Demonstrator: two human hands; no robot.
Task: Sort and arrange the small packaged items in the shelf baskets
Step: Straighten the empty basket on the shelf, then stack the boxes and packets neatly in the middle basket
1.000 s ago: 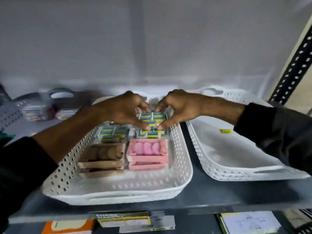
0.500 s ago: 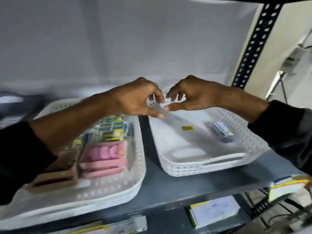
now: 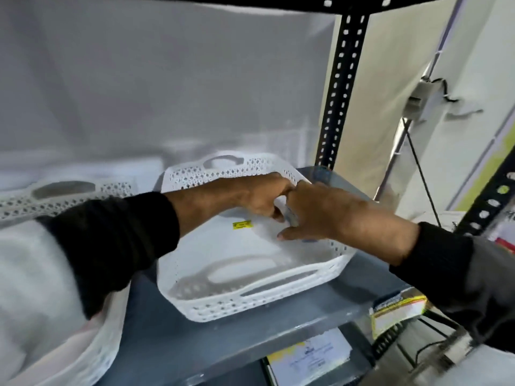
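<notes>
White basket (image 3: pixel 262 305) holds both hands (image 3: pixel 289 210) together.

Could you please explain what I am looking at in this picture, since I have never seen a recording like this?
There is no machine here. A person wears a camera on the head, so you look forward and down at their own two bare hands. The left hand and the right hand meet over the right side of a white perforated basket standing on a grey shelf. Between the fingers a small packet peeks out, too blurred and hidden to tell whose grip holds it. A yellow sticker lies on the basket floor. Another white basket stands at the left.
</notes>
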